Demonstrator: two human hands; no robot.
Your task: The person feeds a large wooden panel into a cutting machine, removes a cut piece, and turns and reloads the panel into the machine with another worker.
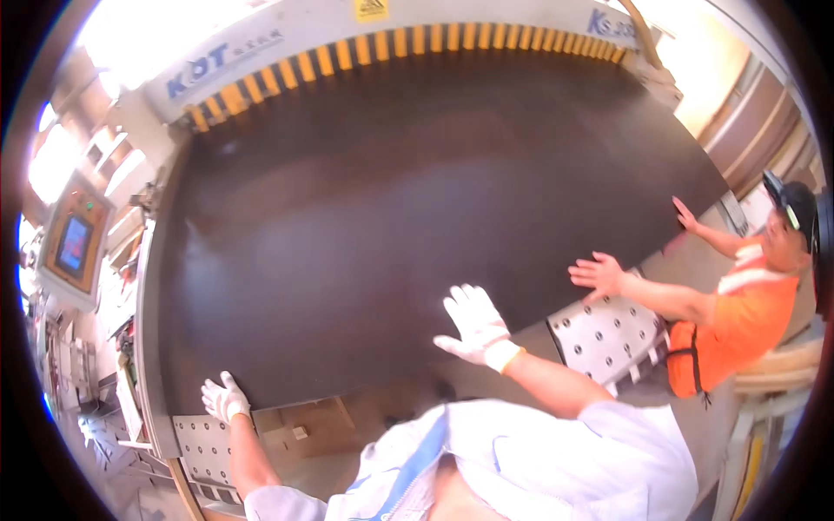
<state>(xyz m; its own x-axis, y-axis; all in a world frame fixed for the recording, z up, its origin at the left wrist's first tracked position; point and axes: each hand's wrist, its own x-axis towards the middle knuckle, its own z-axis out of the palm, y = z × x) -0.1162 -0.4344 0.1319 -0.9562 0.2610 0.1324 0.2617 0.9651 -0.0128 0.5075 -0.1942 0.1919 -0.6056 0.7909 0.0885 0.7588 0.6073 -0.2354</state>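
Observation:
A large, dark brown, smooth panel (373, 217) lies flat in front of me and fills most of the view. My left hand (226, 398), in a white glove, rests at the panel's near left corner with its fingers stretched out. My right hand (473, 326), gloved in white too, lies spread over the panel near its front edge, right of the middle. Neither hand grips anything. The panel's far edge reaches a row of yellow and black strips (343, 55) beneath the machine's pale beam (486, 16).
At the right, a person in orange (756, 304) holds both bare hands at the panel's right edge. Studded support tables (608, 334) show under the near edge. A control screen (76, 241) stands at the left. Stacked boards (764, 122) are at the far right.

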